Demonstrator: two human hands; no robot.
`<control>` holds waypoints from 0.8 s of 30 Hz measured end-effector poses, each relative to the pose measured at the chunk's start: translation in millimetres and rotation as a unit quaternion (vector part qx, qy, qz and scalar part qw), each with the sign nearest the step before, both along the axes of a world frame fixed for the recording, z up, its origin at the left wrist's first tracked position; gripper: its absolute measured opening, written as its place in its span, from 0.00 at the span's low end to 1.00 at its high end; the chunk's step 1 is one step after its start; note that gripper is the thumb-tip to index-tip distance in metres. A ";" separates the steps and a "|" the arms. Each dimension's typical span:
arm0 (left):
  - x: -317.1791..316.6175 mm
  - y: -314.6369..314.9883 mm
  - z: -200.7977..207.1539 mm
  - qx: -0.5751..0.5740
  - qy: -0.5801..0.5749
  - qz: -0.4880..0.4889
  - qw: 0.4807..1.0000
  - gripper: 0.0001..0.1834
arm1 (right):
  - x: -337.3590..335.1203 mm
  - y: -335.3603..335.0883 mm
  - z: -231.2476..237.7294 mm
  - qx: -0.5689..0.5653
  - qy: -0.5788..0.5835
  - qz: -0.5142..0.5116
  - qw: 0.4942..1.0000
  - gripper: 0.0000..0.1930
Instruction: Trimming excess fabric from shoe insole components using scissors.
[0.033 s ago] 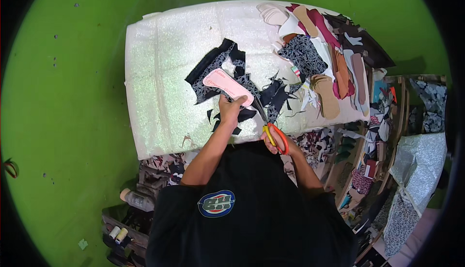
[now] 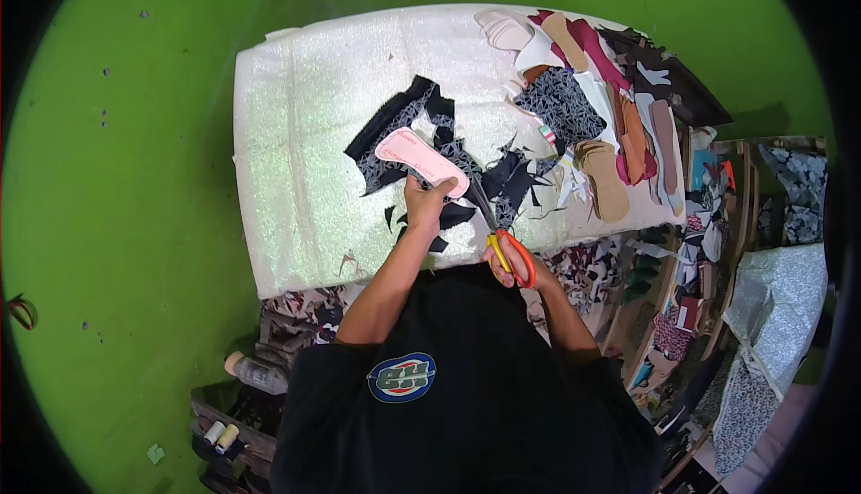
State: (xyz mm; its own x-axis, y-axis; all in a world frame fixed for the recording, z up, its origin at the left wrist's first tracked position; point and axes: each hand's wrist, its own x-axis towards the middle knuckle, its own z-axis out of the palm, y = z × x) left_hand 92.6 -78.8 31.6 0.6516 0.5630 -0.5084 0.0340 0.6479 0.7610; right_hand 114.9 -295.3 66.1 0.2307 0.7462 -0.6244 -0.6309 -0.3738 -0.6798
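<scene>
My left hand [image 2: 423, 204] grips the near end of a pink insole-shaped piece [image 2: 418, 154], thumb on top. Red marks run along that piece. Beneath it lies black and grey patterned fabric [image 2: 377, 171], with a jagged cut edge. My right hand [image 2: 508, 266] is closed around the orange and yellow handles of a pair of scissors [image 2: 529, 267]. Its dark blades point away from me and lie against the fabric, just right of the pink piece's near end. Whether the blades are parted is hard to make out. Black offcuts [image 2: 508, 174] lie right of the blades.
A white shiny sheet covers the table [image 2: 314, 135]. At its right side are tan sole-shaped pieces [image 2: 603, 180], more patterned fabric [image 2: 560, 104] and maroon scraps [image 2: 596, 55]. Shelves [image 2: 664, 315] of scraps stand to the right. Thread spools [image 2: 226, 437] and a bottle [image 2: 257, 372] sit lower left.
</scene>
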 end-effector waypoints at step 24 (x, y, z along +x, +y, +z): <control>57.7 72.0 18.1 0.074 0.041 -0.134 0.987 0.32 | -2.8 -8.8 -5.8 0.086 0.020 -0.074 0.993 0.32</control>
